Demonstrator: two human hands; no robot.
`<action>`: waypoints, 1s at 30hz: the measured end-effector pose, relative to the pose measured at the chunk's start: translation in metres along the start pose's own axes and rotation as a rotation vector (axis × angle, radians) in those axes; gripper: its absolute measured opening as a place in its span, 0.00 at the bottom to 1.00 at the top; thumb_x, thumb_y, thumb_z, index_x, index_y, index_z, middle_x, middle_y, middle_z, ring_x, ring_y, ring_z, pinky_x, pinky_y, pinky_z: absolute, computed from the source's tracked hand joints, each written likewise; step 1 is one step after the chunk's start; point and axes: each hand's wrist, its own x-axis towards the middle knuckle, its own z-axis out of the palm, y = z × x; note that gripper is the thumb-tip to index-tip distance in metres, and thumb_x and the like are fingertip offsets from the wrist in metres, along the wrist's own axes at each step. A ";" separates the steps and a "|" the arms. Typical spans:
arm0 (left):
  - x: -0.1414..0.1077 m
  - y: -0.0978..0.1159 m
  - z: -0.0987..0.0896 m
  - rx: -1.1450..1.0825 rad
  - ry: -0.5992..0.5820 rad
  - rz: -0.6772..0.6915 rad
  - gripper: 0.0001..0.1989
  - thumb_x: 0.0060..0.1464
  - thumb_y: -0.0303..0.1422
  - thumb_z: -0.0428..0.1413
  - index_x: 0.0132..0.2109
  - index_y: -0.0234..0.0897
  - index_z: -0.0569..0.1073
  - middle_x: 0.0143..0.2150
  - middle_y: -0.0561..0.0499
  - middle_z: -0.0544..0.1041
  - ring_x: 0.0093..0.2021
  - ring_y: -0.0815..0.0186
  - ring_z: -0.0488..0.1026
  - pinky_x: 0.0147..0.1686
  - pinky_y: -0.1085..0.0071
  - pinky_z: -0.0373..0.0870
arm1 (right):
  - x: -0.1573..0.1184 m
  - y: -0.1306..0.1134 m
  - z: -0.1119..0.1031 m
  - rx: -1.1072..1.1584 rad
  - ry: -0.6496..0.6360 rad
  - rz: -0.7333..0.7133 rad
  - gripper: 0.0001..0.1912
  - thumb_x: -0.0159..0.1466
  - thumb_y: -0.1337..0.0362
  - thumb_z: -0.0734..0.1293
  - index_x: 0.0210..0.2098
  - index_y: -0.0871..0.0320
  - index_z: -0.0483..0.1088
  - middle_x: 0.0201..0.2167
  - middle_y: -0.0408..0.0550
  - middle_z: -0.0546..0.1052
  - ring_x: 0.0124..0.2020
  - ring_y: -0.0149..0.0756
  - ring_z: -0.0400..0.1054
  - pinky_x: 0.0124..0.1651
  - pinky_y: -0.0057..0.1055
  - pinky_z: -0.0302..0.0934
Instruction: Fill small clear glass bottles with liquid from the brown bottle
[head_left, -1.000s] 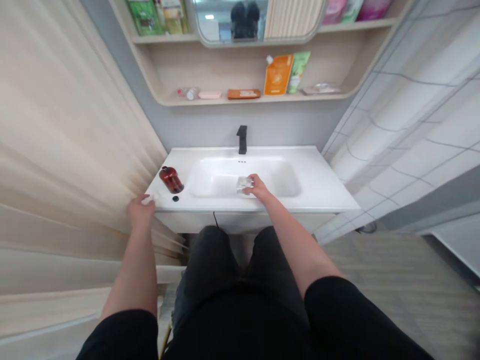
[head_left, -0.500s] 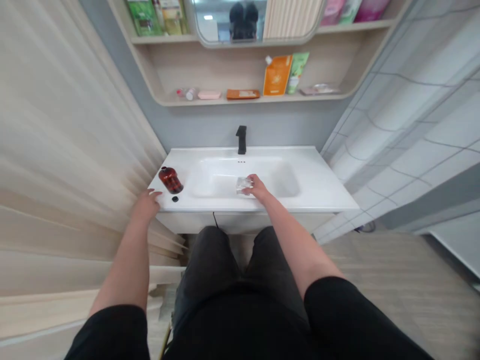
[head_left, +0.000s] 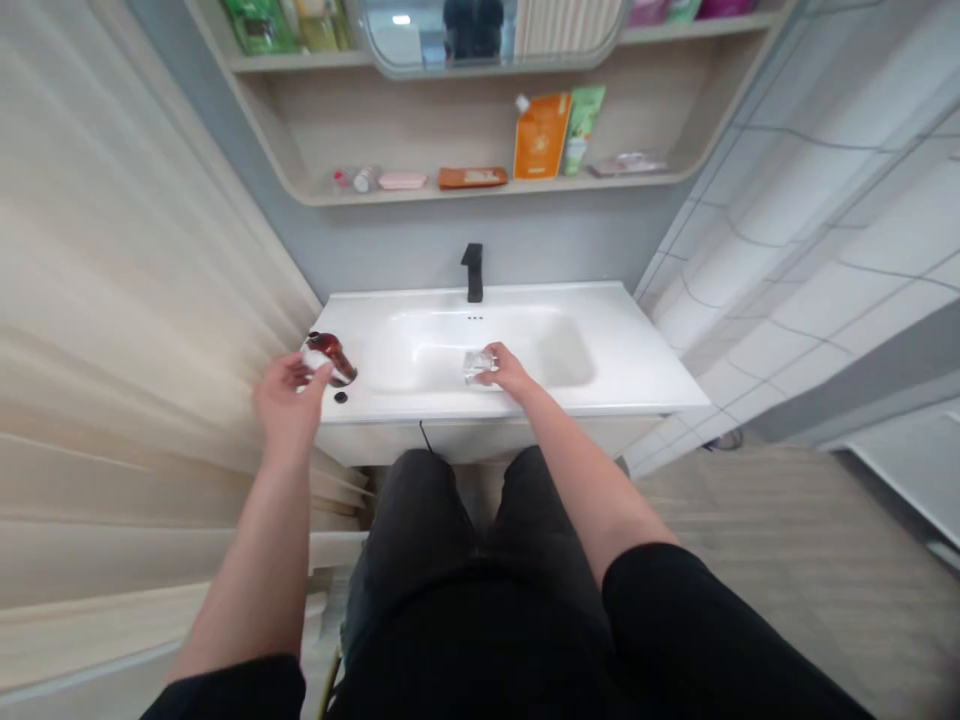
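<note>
My right hand point(head_left: 506, 367) is closed around a small clear cup point(head_left: 477, 367) and holds it over the front part of the white basin point(head_left: 571, 350). In my left hand point(head_left: 292, 388) a small whitish piece point(head_left: 315, 358) is pinched between thumb and fingers; its kind is too blurred to tell. Just behind it a reddish-brown bottle point(head_left: 343, 366) stands on the left counter, partly covered by the hand and the whitish piece. A small black cap point(head_left: 340, 397) lies on the counter in front of the bottle.
A black faucet point(head_left: 473, 272) rises behind the basin. The wall shelf point(head_left: 405, 120) above carries an orange pouch point(head_left: 541, 137), a green tube point(head_left: 582, 130), an orange packet point(head_left: 472, 177) and a pink bar point(head_left: 403, 181). A pale curtain point(head_left: 150, 250) hangs close on the left.
My left hand has lifted from the counter's left edge with the whitish piece between its fingers. My right hand still holds the cup over the basin. The whole view has shifted slightly.
</note>
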 end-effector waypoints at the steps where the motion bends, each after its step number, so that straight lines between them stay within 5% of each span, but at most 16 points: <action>1: -0.003 0.017 0.024 -0.121 -0.042 0.006 0.23 0.64 0.45 0.64 0.61 0.40 0.76 0.49 0.47 0.84 0.50 0.55 0.84 0.54 0.58 0.83 | 0.000 0.000 0.000 0.003 -0.005 0.002 0.37 0.42 0.56 0.82 0.47 0.49 0.66 0.41 0.40 0.73 0.40 0.40 0.70 0.36 0.32 0.68; 6: -0.024 0.076 0.152 -0.513 -0.296 0.053 0.21 0.65 0.41 0.65 0.62 0.42 0.76 0.40 0.48 0.84 0.44 0.59 0.85 0.49 0.62 0.82 | 0.000 -0.001 -0.001 -0.030 -0.005 0.012 0.37 0.42 0.55 0.82 0.48 0.49 0.67 0.40 0.39 0.73 0.39 0.39 0.69 0.38 0.33 0.68; 10: -0.038 0.092 0.207 -0.553 -0.269 0.087 0.17 0.68 0.38 0.64 0.61 0.42 0.79 0.48 0.45 0.86 0.49 0.58 0.85 0.53 0.60 0.81 | 0.001 0.000 -0.001 -0.127 0.006 -0.014 0.37 0.41 0.55 0.82 0.48 0.49 0.68 0.41 0.39 0.75 0.41 0.40 0.69 0.44 0.35 0.67; 25: -0.034 0.089 0.232 -0.469 -0.333 0.158 0.18 0.66 0.35 0.65 0.61 0.42 0.81 0.51 0.45 0.87 0.52 0.56 0.85 0.55 0.58 0.81 | 0.003 -0.002 -0.001 -0.098 -0.009 0.002 0.37 0.41 0.57 0.83 0.47 0.49 0.68 0.41 0.39 0.76 0.40 0.39 0.70 0.42 0.34 0.67; 30: -0.049 0.076 0.244 -0.384 -0.464 0.237 0.14 0.65 0.36 0.67 0.56 0.45 0.84 0.52 0.44 0.87 0.54 0.54 0.84 0.56 0.54 0.82 | 0.001 -0.005 0.001 0.020 -0.021 0.013 0.36 0.43 0.56 0.81 0.48 0.48 0.66 0.43 0.39 0.76 0.37 0.38 0.71 0.38 0.34 0.69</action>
